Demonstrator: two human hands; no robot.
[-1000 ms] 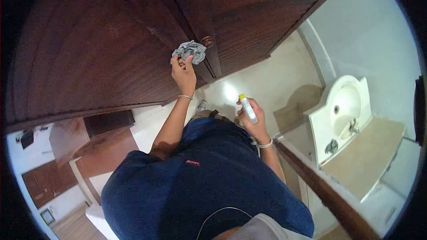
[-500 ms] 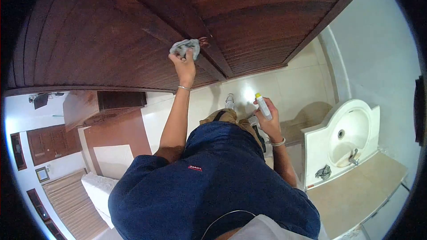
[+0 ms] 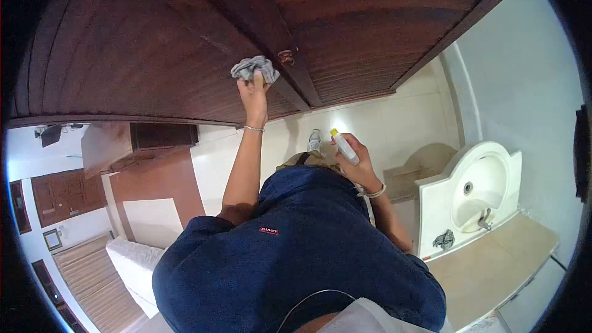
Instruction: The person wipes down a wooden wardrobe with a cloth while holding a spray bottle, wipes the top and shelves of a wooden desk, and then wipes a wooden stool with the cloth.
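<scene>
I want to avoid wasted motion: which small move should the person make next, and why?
Probably slide the cloth in the left hand sideways onto the round knob: the cloth is bunched at the dark door, just beside that knob. The right hand holds the bottle away from the door, so it can likely wait.

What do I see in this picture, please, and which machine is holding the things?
There is no machine: these are a person's bare hands, seen from above by one camera worn on the head. The left hand holds a crumpled grey cloth at the dark wooden doors, beside a knob. The right hand holds a small pale bottle with a yellow top. On the white washbasin's edge lies a crumpled dark grey thing, perhaps another cloth.
</scene>
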